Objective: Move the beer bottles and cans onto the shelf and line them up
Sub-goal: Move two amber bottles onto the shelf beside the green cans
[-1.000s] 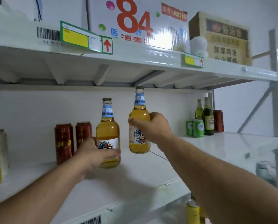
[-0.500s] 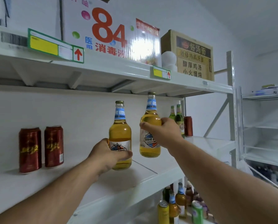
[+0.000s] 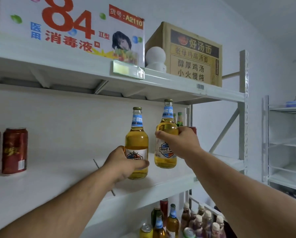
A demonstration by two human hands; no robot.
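Observation:
My left hand (image 3: 122,164) grips the lower body of a golden beer bottle with a blue neck label (image 3: 136,140), held upright just over the white middle shelf (image 3: 58,179). My right hand (image 3: 181,143) holds a second, matching beer bottle (image 3: 165,152) slightly higher and to the right, also upright. Two red cans (image 3: 15,151) stand at the shelf's left. Behind my right hand, green bottles (image 3: 179,119) and a red can (image 3: 193,129) peek out at the shelf's far right.
The upper shelf (image 3: 178,83) carries a large "84" carton (image 3: 71,26), a white round object (image 3: 155,56) and a brown cardboard box (image 3: 192,55). Several more bottles and cans (image 3: 181,220) stand below. A second white rack (image 3: 284,143) stands at the right.
The view has swung to the right along the shelf. Both hands have carried their bottles rightward, away from the two red cans, and still hold them side by side.

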